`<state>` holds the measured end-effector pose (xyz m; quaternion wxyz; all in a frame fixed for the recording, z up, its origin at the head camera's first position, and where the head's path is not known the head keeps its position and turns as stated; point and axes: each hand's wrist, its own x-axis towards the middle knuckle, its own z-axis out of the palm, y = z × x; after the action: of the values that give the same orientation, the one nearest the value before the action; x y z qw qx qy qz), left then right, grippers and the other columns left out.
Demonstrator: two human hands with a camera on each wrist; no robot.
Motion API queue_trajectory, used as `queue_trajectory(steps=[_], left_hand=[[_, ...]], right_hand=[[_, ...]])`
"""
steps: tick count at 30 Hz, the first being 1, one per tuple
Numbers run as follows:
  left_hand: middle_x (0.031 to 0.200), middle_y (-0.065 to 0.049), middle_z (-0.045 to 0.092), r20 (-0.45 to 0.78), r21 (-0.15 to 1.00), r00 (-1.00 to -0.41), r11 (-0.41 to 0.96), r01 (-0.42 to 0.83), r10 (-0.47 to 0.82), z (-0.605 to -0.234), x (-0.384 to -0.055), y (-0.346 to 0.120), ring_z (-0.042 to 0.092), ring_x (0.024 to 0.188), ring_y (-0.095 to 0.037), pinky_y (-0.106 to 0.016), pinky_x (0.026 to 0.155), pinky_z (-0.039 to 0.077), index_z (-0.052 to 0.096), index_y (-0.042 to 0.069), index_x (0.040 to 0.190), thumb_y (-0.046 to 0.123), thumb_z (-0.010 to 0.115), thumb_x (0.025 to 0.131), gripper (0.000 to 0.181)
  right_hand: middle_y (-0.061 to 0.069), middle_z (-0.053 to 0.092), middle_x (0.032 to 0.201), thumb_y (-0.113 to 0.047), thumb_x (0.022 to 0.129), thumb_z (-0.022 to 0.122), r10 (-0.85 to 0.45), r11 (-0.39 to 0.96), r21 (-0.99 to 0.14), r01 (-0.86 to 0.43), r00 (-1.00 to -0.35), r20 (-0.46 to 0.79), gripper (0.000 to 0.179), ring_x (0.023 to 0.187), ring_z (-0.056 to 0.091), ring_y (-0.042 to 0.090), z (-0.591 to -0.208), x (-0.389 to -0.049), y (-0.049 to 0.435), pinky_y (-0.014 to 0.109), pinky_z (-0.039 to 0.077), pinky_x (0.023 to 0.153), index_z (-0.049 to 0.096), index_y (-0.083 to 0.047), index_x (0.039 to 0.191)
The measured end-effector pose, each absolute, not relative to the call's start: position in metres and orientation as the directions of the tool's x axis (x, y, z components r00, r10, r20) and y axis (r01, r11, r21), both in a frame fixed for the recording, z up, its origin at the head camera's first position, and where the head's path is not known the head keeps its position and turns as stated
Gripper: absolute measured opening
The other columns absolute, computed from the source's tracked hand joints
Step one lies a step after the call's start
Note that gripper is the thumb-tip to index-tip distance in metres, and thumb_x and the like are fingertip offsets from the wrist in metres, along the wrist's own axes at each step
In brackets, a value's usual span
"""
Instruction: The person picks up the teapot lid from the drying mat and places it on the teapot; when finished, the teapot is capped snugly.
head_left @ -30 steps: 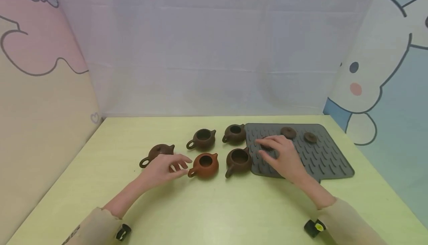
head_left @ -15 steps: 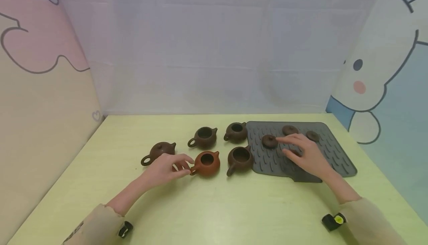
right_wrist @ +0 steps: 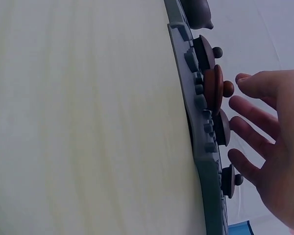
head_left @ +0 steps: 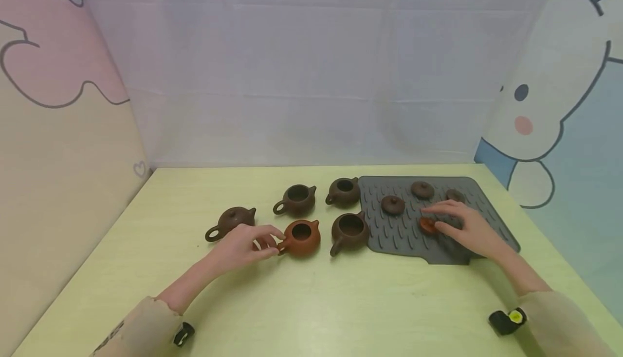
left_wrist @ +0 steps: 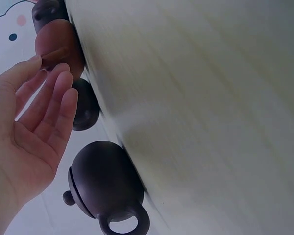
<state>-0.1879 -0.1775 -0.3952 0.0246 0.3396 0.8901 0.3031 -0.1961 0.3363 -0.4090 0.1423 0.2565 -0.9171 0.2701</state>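
Note:
My left hand is at the handle of an orange-brown teapot, which has no lid on it. In the left wrist view its thumb and forefinger pinch the teapot's handle. My right hand hovers over the grey mat, fingers spread. Below its thumb and forefinger lies an orange-brown lid. The right wrist view shows the thumb and fingertips on either side of the lid's knob, with a small gap.
Three dark lids lie on the mat: one nearer the teapots, one behind, one partly behind the hand. Three dark lidless teapots surround the orange-brown one. A lidded dark teapot stands left.
My right hand has moved right across the mat, off a dark lid and over to the orange-brown lid, which now shows. The left hand has stayed by the orange-brown teapot's handle.

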Motion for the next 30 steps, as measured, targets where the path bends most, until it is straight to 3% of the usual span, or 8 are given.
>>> queue_trajectory(steps=[3,5,8,15,22,30], left_hand=[[0.084,0.009,0.075,0.158,0.563,-0.769,0.583,0.586,0.62,-0.395,-0.189,-0.177,0.065,0.073,0.003,-0.018,0.068,0.055,0.068,0.022,0.113,0.019,0.073,0.09,0.024],[0.084,0.009,0.075,0.152,0.571,-0.77,0.581,0.58,0.619,-0.395,-0.189,-0.177,0.065,0.073,0.003,-0.018,0.068,0.056,0.068,0.022,0.113,0.019,0.072,0.09,0.024],[0.083,0.008,0.076,0.143,0.581,-0.771,0.578,0.572,0.62,-0.395,-0.189,-0.177,0.066,0.073,0.003,-0.019,0.068,0.056,0.068,0.022,0.113,0.018,0.072,0.09,0.024],[0.084,0.004,0.077,0.133,0.595,-0.77,0.571,0.566,0.624,-0.395,-0.19,-0.177,0.066,0.073,0.003,-0.019,0.068,0.055,0.068,0.021,0.114,0.018,0.071,0.091,0.023],[0.085,0.004,0.077,0.119,0.611,-0.769,0.564,0.555,0.628,-0.397,-0.19,-0.177,0.066,0.073,0.003,-0.02,0.068,0.055,0.068,0.022,0.113,0.018,0.071,0.091,0.023],[0.086,0.004,0.077,0.121,0.609,-0.776,0.571,0.55,0.619,-0.398,-0.189,-0.177,0.066,0.072,0.001,-0.02,0.067,0.055,0.068,0.024,0.114,0.018,0.071,0.091,0.024]], right_hand=[[0.008,0.069,0.12,-0.012,0.093,0.068,-0.391,0.727,-0.446,-0.522,-0.848,0.357,0.028,0.132,0.044,-0.001,-0.409,-0.196,0.34,0.05,0.036,0.112,0.069,-0.015,0.121],[0.01,0.07,0.119,-0.014,0.093,0.068,-0.382,0.742,-0.45,-0.497,-0.865,0.326,0.026,0.135,0.047,0.018,-0.408,-0.196,0.34,0.063,0.037,0.104,0.07,-0.015,0.119],[0.01,0.071,0.117,-0.015,0.093,0.068,-0.376,0.761,-0.44,-0.477,-0.877,0.3,0.024,0.124,0.049,0.042,-0.407,-0.198,0.34,0.065,0.04,0.096,0.071,-0.016,0.117],[0.007,0.073,0.112,-0.013,0.091,0.07,-0.363,0.796,-0.401,-0.454,-0.888,0.283,0.023,0.114,0.06,0.037,-0.407,-0.202,0.337,0.062,0.043,0.098,0.073,-0.015,0.114],[0.008,0.074,0.106,-0.008,0.087,0.073,-0.364,0.805,-0.37,-0.464,-0.878,0.309,0.021,0.109,0.063,0.038,-0.407,-0.203,0.334,0.064,0.042,0.098,0.074,-0.012,0.108],[0.002,0.072,0.098,-0.006,0.081,0.078,-0.371,0.813,-0.262,-0.52,-0.81,0.455,0.02,0.092,0.063,0.023,-0.407,-0.204,0.323,0.048,0.051,0.077,0.075,-0.014,0.1]])
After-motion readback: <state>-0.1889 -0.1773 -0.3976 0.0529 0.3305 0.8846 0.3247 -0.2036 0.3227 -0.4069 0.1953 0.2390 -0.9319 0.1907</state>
